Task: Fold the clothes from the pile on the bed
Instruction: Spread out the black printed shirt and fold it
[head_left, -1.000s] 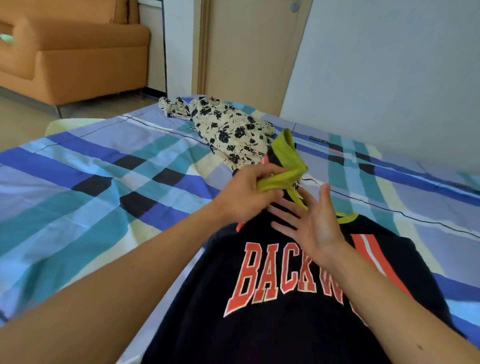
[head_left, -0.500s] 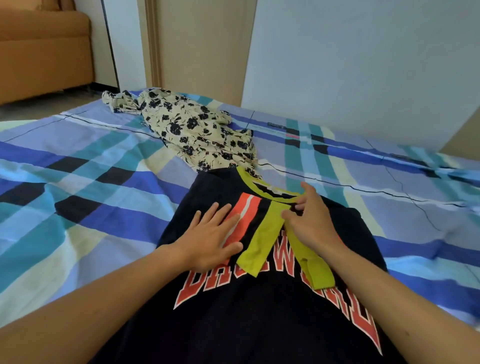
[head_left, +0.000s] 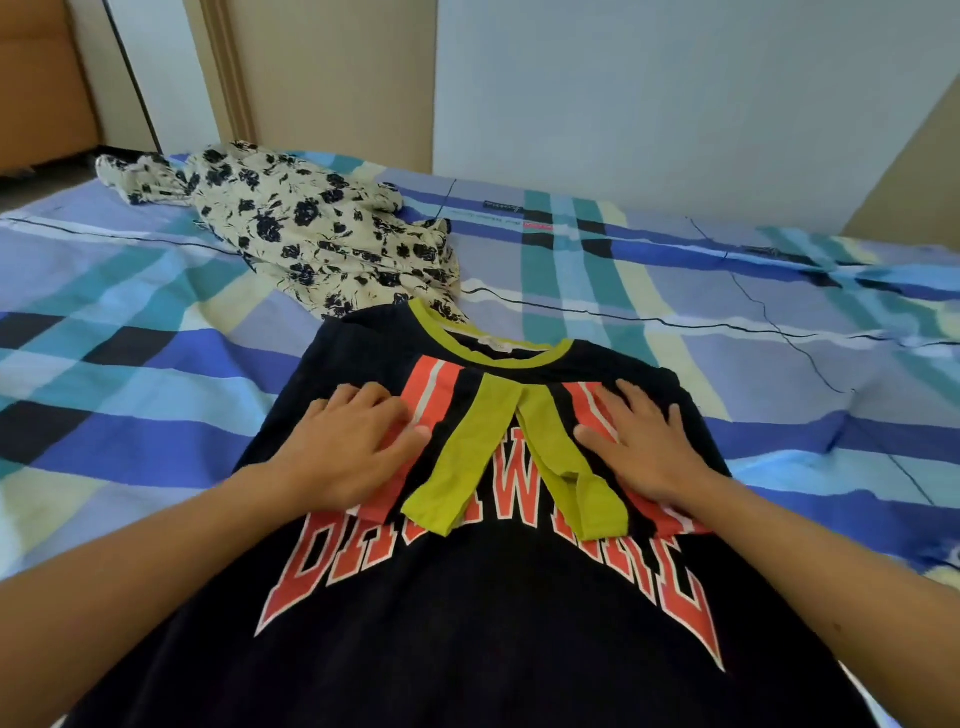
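Under straight, slightly spread fingers (head_left: 371, 402) of the left hand (head_left: 348, 452) and right hand (head_left: 649, 447) lies a soft black T-shirt (head_left: 467, 660), pressed flat on the plaid bedsheet (head_left: 130, 322). Between the hands, two yellow-green sleeve bands (head_left: 467, 457) angle inward over red block lettering (head_left: 322, 566), apparently folded-in sleeves. Beyond its collar (head_left: 519, 359), touching it, sits a crumpled cream floral garment (head_left: 311, 234).

Backdrop: pale grey painted wall (head_left: 675, 93); beige wooden door (head_left: 332, 78) to its left; orange upholstered sofa (head_left: 41, 104) at far left edge. Foreground: blue, teal and cream checked bed (head_left: 675, 291), evenly lit.
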